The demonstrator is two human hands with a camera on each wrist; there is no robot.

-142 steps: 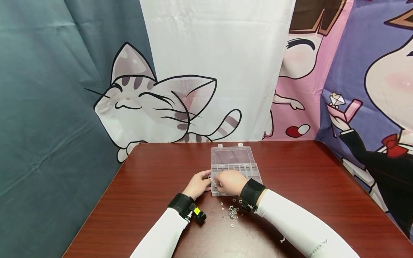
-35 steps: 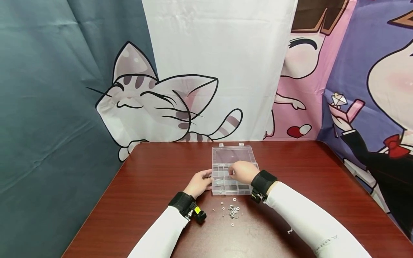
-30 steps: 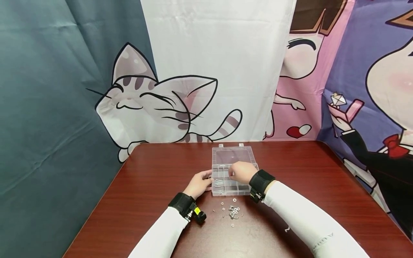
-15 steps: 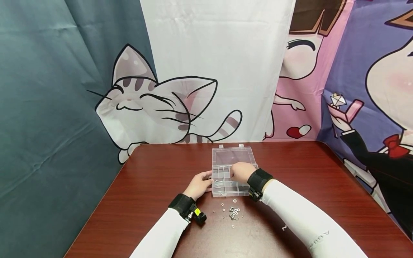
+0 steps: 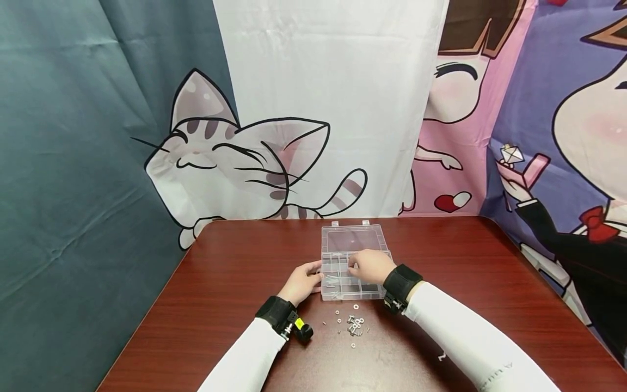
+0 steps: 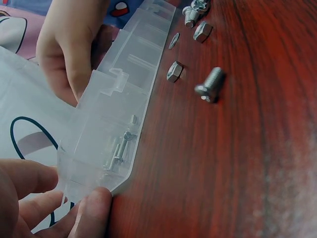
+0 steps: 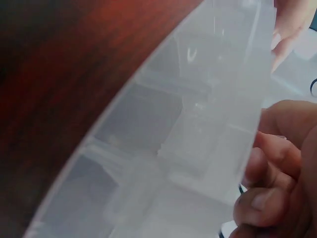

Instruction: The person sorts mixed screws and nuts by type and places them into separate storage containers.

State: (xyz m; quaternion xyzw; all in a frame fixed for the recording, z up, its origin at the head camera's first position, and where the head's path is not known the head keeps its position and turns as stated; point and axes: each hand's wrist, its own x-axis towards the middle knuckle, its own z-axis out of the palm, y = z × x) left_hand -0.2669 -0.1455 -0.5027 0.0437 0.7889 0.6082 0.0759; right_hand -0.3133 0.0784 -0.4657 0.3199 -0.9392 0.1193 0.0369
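Note:
A clear plastic compartment box (image 5: pixel 355 239) lies on the table, its lid folded open towards the wall. My left hand (image 5: pixel 301 283) grips the box's left edge; the left wrist view shows the thumb (image 6: pixel 94 210) at its corner and fingers behind. Several thin screws (image 6: pixel 121 148) lie in a compartment near that corner. My right hand (image 5: pixel 371 267) is over the middle compartments with its fingers curled downwards. In the right wrist view, curled fingers (image 7: pixel 280 163) are beside the cloudy box wall (image 7: pixel 198 134); I cannot tell whether they pinch anything.
In front of the box lies a small pile of bolts and nuts (image 5: pixel 355 325), with loose rings (image 5: pixel 353 345) around it. The left wrist view shows a short bolt (image 6: pixel 212 84) and a hex nut (image 6: pixel 174 72) beside the box. A printed cloth hangs behind the table.
Since the oldest frame, my right hand has moved right, from the box's left compartments to its middle. Screws at the left now show. My left hand has stayed at the box's edge.

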